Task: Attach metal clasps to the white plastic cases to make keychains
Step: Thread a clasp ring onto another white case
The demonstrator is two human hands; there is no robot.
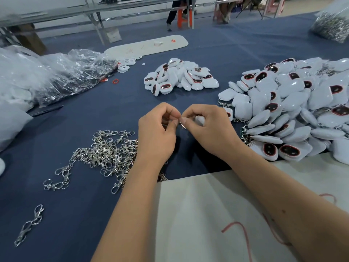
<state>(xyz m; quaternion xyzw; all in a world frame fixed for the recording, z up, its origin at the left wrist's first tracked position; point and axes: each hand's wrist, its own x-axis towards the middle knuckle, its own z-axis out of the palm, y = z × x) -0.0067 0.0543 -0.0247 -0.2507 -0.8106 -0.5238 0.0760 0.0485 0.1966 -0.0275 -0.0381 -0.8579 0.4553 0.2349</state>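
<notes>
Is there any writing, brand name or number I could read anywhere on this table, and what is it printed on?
No text reads clearly here.
White plastic cases: dark red-rimmed windows, no legible lettering.
Pale sheet under the forearms: red scrawled strokes, not readable as words.
White board at the far end: small red marks, too small to read.

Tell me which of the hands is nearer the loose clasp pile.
Left. The left hand sits just right of the clasp pile, its wrist overlapping the pile's edge. The right hand lies farther right, beyond the left.
</notes>
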